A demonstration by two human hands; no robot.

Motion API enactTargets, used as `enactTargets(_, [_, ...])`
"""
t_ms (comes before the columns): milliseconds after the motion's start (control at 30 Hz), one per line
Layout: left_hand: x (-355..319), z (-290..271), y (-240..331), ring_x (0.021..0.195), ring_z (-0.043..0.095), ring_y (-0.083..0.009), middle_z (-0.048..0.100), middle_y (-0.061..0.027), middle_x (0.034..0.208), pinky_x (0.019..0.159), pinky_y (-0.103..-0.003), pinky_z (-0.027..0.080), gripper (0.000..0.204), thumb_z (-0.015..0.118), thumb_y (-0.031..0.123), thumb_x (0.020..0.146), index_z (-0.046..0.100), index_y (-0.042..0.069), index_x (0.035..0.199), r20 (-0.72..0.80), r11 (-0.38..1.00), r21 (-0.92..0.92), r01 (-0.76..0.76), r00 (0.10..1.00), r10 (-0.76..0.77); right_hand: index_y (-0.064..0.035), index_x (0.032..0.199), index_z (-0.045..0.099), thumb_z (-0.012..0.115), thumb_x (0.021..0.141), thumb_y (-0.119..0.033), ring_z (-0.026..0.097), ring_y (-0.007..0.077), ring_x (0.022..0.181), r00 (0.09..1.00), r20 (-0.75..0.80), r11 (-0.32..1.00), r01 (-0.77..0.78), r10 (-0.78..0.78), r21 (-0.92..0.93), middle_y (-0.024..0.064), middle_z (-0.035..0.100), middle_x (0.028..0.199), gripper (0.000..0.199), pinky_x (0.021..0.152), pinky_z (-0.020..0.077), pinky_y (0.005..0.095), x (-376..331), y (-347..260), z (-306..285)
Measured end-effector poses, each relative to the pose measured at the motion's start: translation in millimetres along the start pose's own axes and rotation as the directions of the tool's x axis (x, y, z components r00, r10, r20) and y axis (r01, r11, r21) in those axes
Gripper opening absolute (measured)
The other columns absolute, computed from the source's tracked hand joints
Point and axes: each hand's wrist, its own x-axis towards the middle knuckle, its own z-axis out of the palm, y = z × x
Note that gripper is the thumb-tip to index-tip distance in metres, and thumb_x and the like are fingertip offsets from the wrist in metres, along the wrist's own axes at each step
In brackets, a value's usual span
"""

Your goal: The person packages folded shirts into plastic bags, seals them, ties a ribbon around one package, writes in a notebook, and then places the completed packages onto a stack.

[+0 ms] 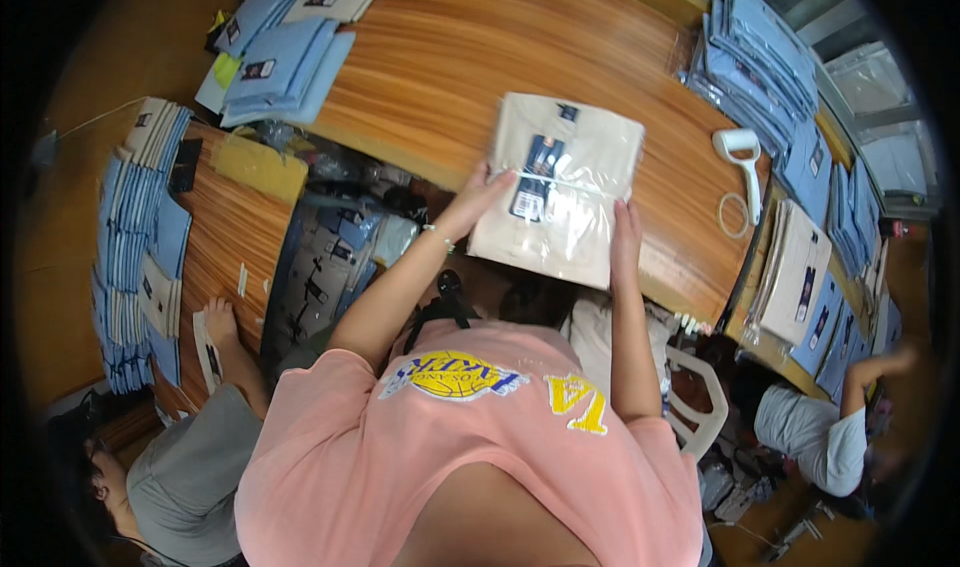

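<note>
Both my hands hold a packet of beige folded garments [592,152] in clear, shiny plastic, above the near edge of the wooden table. A dark blue tag with a white label lies on its top face. Across the middle runs a thin pale band. My left hand [486,193] grips the packet's left edge, thumb on top close to the tag, with some fingers hidden underneath. Along the right edge my right hand [625,235] presses with its fingers; part of that grip is out of sight. How many garments are inside I cannot tell.
On the wooden table [430,57], a white lint-roller-like tool [752,182] and a pale ring [733,217] lie at right. Blue bagged garments [285,62] are stacked far left, more [755,67] far right. A person in grey [195,467] sits left; another [810,432] is at right.
</note>
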Motion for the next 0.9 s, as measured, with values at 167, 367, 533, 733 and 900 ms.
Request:
enactTargets(167, [-25.9,-26.4,-24.0,0.103,0.050,-0.0157,0.051,-0.0117,0.115,0.090,-0.028,0.041,0.054,0.062,0.028,0.086,0.036,-0.002,0.122,-0.166,0.992,-0.109,-0.056,0.985,0.037,0.0063,0.122,0.047,0.041,0.095,-0.033,0.043,0.0268,0.118,0.951,0.249,0.961,0.227,-0.185,-0.157,0.0193,0.049,0.126,0.048,0.102,0.0291,0.0336,36.4,4.5,9.3])
enactTargets(367, [-20.9,-29.4,-30.5,0.105,0.049,-0.0166,0.051,-0.0122,0.116,0.090,-0.028,0.040,0.057,0.064,0.029,0.084,0.036,-0.004,0.121,-0.137,0.986,-0.128,-0.103,0.987,0.085,0.0033,0.115,0.053,0.044,0.094,-0.030,0.050,0.0271,0.110,0.837,-0.024,0.721,0.457,-0.547,-0.521,0.0187,0.054,0.116,0.040,0.096,0.0353,0.0340,61.4,-11.5,-43.1])
enactTargets(533, [-17.5,-32.3,-35.3,0.106,0.049,-0.0175,0.050,-0.0131,0.117,0.091,-0.029,0.040,0.060,0.065,0.029,0.083,0.035,-0.005,0.122,-0.112,0.971,-0.213,-0.108,0.990,0.086,0.0049,0.109,0.056,0.047,0.091,-0.042,0.062,0.0193,0.083,0.958,0.099,0.962,-0.261,0.268,-0.080,0.0137,0.063,0.096,0.051,0.075,0.0476,0.0302,32.7,-14.1,7.3])
enactTargets(733, [-46.0,-45.4,-41.3,0.108,0.050,-0.0176,0.049,-0.0126,0.120,0.092,-0.029,0.040,0.063,0.064,0.027,0.083,0.031,-0.003,0.127,-0.031,0.942,-0.335,-0.020,0.999,0.010,0.0035,0.115,0.052,0.049,0.088,-0.044,0.065,0.0218,0.082,0.838,0.300,0.875,-0.484,0.457,0.019,0.0147,0.063,0.101,0.055,0.072,0.0522,0.0308,-25.3,-34.6,45.5])
enactTargets(900, [-119.6,-119.9,-73.7,0.111,0.051,-0.0154,0.054,-0.0070,0.122,0.096,-0.033,0.040,0.063,0.050,0.050,0.087,0.041,0.004,0.129,0.153,0.767,-0.568,0.298,0.954,-0.258,0.0035,0.119,0.046,0.050,0.088,-0.034,0.055,0.0196,0.101,0.876,0.299,0.914,-0.404,0.378,0.029,0.0135,0.056,0.113,0.049,0.087,0.0426,0.0319,-127.9,4.7,78.5])
